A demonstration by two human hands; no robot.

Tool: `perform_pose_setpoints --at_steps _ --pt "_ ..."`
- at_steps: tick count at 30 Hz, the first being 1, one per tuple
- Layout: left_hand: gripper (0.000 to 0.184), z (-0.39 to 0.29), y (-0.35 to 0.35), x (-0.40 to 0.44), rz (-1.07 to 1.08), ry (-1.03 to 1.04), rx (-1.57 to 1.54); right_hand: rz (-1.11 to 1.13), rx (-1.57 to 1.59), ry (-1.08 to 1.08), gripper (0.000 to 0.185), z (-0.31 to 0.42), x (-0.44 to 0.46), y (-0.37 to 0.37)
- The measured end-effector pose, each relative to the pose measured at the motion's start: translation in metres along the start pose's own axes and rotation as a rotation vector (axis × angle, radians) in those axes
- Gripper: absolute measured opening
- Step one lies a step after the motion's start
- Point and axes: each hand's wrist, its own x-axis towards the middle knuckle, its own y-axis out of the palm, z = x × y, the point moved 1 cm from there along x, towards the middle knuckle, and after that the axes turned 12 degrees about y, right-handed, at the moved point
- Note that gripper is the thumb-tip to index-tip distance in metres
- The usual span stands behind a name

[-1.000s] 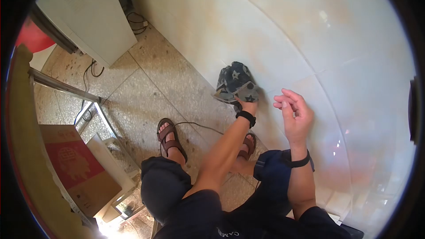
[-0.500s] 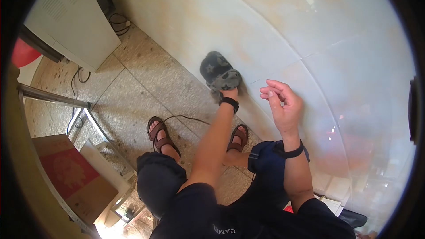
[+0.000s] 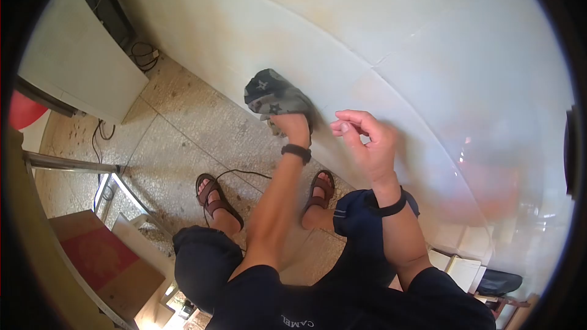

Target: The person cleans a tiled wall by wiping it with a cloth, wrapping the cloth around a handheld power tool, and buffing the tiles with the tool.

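A dark grey cloth [image 3: 275,95] with a star pattern is bunched up in my left hand [image 3: 292,129]. My fingers are mostly hidden by its folds. The cloth sits against or very close to the pale, glossy wall [image 3: 342,36]; I cannot tell how firmly it touches. My right hand [image 3: 374,143] hangs in front of the same wall, to the right of the cloth. Its fingers are loosely bent, with a gap between thumb and palm and nothing visible in them. Each wrist wears a dark band.
At the upper left stands a white cabinet [image 3: 79,55] with black cables [image 3: 145,55] beside it. A metal frame [image 3: 122,189] and a cardboard box [image 3: 101,256] are at the left. A cable [image 3: 244,173] crosses the speckled floor between my sandals. Papers [image 3: 458,269] and a black item [image 3: 500,282] lie lower right.
The view has shifted a little. My left hand has turned with the cloth, so more of its back shows and the cloth is folded differently. My right hand keeps nearly the same pose.
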Motion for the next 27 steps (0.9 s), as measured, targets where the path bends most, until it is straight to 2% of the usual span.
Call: perform_pose_setpoints --at_steps 1,3,4,5,7,9,10,11,13,15,17,19,21,23,24,25,27 --pt "0.049 -0.023 0.013 -0.015 0.072 0.022 0.020 0.002 0.016 -0.001 0.015 0.001 -0.001 -0.001" --pt "0.061 -0.092 0.058 -0.066 0.277 0.343 0.586 -0.021 0.023 -0.008 0.015 0.005 -0.001 -0.003" --pt "0.061 -0.105 0.073 -0.085 0.279 0.339 0.584 -0.036 0.030 -0.012 0.014 0.007 -0.003 -0.005" --pt "0.064 -0.115 0.085 -0.101 0.252 0.246 0.354 -0.038 0.030 -0.011 0.014 0.008 -0.005 -0.007" --pt "0.067 -0.109 0.086 -0.105 0.227 0.156 0.123 -0.049 0.037 -0.013 0.014 0.010 -0.008 -0.009" --pt "0.066 -0.105 0.075 -0.080 0.351 0.369 0.368 -0.056 0.038 -0.015 0.014 0.008 -0.009 -0.013" --pt "0.066 -0.123 0.074 -0.064 0.340 0.462 0.412 -0.059 0.039 -0.008 0.014 0.007 -0.010 -0.015" --pt "0.060 -0.126 0.071 -0.054 0.266 0.454 0.363 -0.066 0.042 -0.004 0.014 0.004 -0.010 -0.017" --pt "0.037 -0.150 0.072 -0.034 0.095 0.113 -0.007 -0.077 0.031 0.014 0.013 0.003 -0.012 -0.022" --pt "0.016 -0.127 0.035 0.015 -0.085 -0.125 0.138 -0.071 0.034 0.028 0.013 0.002 -0.017 -0.022" --pt "0.021 -0.110 0.024 0.011 -0.027 -0.097 -0.207 -0.055 0.029 0.026 0.013 0.005 -0.012 -0.022" --pt "0.029 -0.066 0.016 -0.010 -0.052 -0.159 -0.610 -0.046 0.027 0.009 0.013 0.004 -0.013 -0.023" --pt "0.035 -0.045 0.031 -0.033 -0.059 -0.211 -0.721 -0.056 0.053 0.001 0.013 0.009 -0.012 -0.025" --pt "0.038 -0.096 0.051 -0.057 0.342 0.560 0.587 -0.068 0.073 -0.001 0.013 0.006 -0.016 -0.029" --pt "0.031 -0.124 0.057 -0.064 0.329 0.377 0.543 -0.055 0.064 -0.002 0.013 0.004 -0.017 -0.032" --pt "0.031 -0.113 0.056 -0.057 0.337 0.378 0.540 -0.043 0.056 -0.007 0.013 0.003 -0.017 -0.034" --pt "0.039 -0.092 0.049 -0.043 0.268 0.187 0.241 -0.057 0.032 -0.010 0.013 -0.002 -0.016 -0.041"
